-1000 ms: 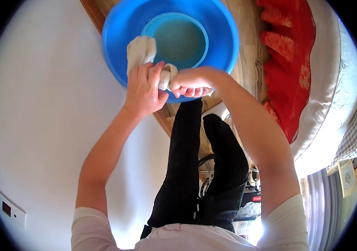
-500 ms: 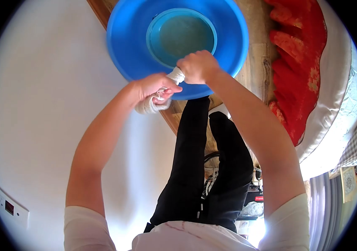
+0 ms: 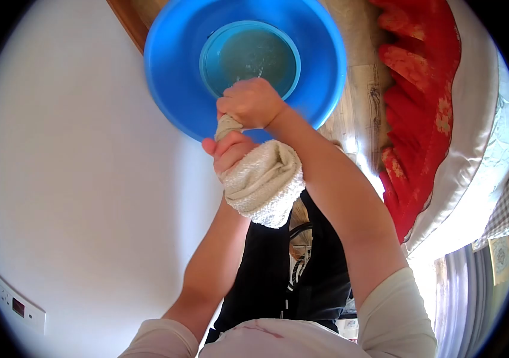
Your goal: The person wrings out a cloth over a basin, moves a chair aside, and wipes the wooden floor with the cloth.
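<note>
Towel [image 3: 269, 188], cream terry, and both hands are clenched on it! The right hand [image 3: 251, 102] leads, further out, its fist in front of the near rim of a teal basin [image 3: 207, 68] that holds cloudy water [image 3: 254, 51]. The left hand [image 3: 233, 152] grips just below, closer to the body. Look at the line: a short twisted neck runs between the two fists, then the bulk bunches out beyond the left hand, back toward the body and across to the right forearm. Around the teal basin, a bigger blue basin [image 3: 168, 65] spreads ahead of both hands. Lettering? No brand can be read; a white wall panel [image 3: 14, 301], well off left of the hands, carries marks too small to make out.
</note>
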### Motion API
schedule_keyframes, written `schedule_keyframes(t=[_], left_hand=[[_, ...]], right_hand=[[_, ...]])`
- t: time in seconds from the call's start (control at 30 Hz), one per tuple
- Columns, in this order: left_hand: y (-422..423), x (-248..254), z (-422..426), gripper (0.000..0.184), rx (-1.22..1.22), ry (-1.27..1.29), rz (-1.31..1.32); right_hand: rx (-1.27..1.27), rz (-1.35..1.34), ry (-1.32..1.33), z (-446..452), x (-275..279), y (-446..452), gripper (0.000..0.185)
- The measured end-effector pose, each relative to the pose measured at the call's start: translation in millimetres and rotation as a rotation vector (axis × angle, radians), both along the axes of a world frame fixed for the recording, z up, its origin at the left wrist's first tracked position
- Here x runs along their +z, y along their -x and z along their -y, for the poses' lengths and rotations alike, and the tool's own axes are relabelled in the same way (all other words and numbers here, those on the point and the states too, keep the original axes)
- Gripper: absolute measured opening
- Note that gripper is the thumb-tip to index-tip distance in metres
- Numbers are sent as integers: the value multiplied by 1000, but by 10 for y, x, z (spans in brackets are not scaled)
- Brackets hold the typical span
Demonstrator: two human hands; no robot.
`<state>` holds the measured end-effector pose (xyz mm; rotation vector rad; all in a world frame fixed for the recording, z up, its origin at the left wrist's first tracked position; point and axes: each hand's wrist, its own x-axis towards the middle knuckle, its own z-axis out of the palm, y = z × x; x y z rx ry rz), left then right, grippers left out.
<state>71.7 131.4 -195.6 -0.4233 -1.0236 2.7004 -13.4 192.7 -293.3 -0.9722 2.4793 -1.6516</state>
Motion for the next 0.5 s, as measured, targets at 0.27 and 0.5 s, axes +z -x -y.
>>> schedule_keyframes(t=[0.27,0.5], left_hand=[[-57,164,316,28,-207,150,-21],[-27,884,1214,18,-777,1269,568]], right_hand=[[-67,43,-122,-18,318,0,19],[-182,1113,-245,-629,1123,-701,55]])
